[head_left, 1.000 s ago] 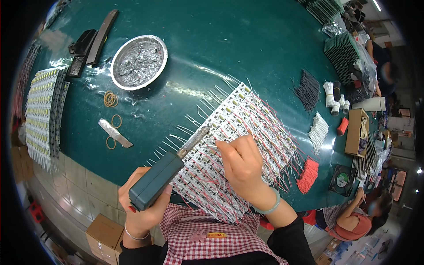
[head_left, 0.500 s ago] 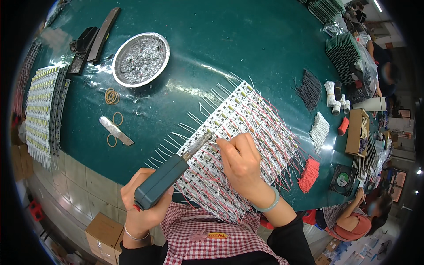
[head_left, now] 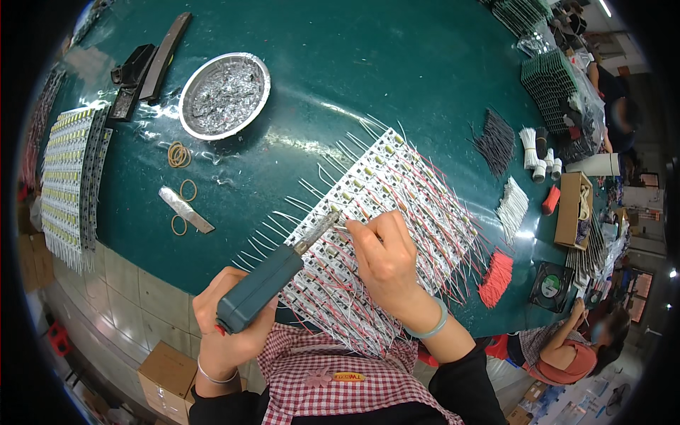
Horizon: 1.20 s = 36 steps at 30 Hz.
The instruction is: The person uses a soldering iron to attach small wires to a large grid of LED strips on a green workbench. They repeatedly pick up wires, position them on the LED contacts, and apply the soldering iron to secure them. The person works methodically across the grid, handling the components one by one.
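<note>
A white panel of small circuit boards [head_left: 386, 163] lies on the green table in front of me, with white and red wires sticking out all over it. My left hand [head_left: 234, 312] is closed round the dark green handle of a soldering iron [head_left: 261, 287]. Its metal tip rests at, or just above, the panel's upper left part. Close to the tip, my right hand [head_left: 388, 256] pinches the end of a thin wire, mostly hidden by the fingers. That hand hovers over the middle of the panel.
Far left of centre stands a round metal bowl [head_left: 185, 106] of silvery scraps. Rubber bands [head_left: 179, 154] and a metal strip [head_left: 185, 210] lie nearer. Black [head_left: 494, 144], white [head_left: 511, 210] and red wire bundles [head_left: 495, 279] sit right. Stacked panels [head_left: 67, 180] stand left; a co-worker [head_left: 567, 350] sits right.
Both hands stay almost where they were. The soldering iron's handle has shifted very slightly, its tip still by the right fingertips.
</note>
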Available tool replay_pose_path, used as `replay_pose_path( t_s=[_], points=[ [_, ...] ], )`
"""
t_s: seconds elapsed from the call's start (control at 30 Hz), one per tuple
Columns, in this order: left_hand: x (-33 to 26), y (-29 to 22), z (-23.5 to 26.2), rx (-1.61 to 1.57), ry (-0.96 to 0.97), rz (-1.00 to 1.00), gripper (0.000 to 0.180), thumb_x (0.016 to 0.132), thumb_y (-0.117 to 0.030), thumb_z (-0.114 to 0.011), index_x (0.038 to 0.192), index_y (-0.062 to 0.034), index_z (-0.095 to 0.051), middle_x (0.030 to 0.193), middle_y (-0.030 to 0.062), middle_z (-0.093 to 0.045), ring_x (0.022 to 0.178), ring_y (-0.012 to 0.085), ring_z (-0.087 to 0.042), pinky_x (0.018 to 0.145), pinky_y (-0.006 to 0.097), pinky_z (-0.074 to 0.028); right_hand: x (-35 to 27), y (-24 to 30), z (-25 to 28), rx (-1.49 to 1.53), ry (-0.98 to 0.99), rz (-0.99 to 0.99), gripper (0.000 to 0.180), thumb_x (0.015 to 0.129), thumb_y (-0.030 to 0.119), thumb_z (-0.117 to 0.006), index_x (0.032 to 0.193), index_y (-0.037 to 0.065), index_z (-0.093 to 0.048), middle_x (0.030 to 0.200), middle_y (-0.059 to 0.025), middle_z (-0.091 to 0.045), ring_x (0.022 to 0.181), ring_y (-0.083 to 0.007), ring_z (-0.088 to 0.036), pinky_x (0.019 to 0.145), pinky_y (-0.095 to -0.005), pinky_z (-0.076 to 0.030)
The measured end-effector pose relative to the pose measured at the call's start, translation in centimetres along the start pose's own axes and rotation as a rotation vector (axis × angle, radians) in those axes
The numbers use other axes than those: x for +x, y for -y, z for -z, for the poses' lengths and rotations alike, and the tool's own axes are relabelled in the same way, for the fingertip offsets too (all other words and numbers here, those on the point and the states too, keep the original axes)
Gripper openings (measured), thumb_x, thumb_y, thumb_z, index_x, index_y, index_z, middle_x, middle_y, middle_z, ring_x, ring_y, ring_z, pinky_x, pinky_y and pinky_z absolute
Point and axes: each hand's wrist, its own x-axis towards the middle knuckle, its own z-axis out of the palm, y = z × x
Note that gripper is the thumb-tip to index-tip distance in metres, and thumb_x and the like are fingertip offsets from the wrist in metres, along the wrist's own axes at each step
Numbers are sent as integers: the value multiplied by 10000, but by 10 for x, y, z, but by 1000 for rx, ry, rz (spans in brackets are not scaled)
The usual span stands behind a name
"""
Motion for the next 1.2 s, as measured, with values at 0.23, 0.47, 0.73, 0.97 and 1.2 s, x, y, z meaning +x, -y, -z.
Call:
replay_pose_path(
  t_s=[0.23, 0.47, 0.73, 0.97, 1.2],
  points=[
    [-4, 0, 9, -25, -43, 48, 206, 640, 23, -738, 836, 56, -686, 761, 113, -634, 623, 178, -597, 547, 278, -447, 0, -1, 1, -11, -2, 0, 244, 728, -38, -646, 968, 8, -661, 780, -71, -477, 728, -232, -513, 591, -346, -430],
    [-6, 0, 6, -50, -50, 49, 239, 635, 43, -728, 868, 72, -682, 841, 140, -667, 677, 188, -620, 603, 285, -487, 0, -1, 0, -8, -27, 6, 233, 726, -31, -662, 954, 15, -664, 761, -67, -477, 711, -232, -513, 585, -342, -424],
    [-10, 1, 14, -17, -59, 92, 237, 648, 45, -728, 879, 69, -682, 890, 148, -671, 722, 191, -630, 633, 291, -494, 1, 24, 45, -83, 38, -10, 250, 702, -27, -676, 948, 20, -675, 748, -58, -477, 688, -224, -505, 579, -346, -410],
    [-13, 3, 17, -51, -61, 75, 247, 648, 33, -743, 887, 65, -685, 871, 146, -676, 715, 192, -637, 629, 288, -493, 0, 23, 17, 6, -14, 58, 288, 692, -42, -674, 978, -6, -676, 742, -59, -474, 677, -225, -497, 569, -340, -400],
    [-15, 5, 20, -3, -20, 34, 224, 648, 18, -753, 862, 47, -693, 840, 136, -682, 696, 190, -647, 613, 289, -499, -9, 13, -5, 1, -29, 45, 274, 718, -30, -676, 990, 8, -673, 747, -59, -464, 694, -221, -501, 555, -336, -403]
  ],
)
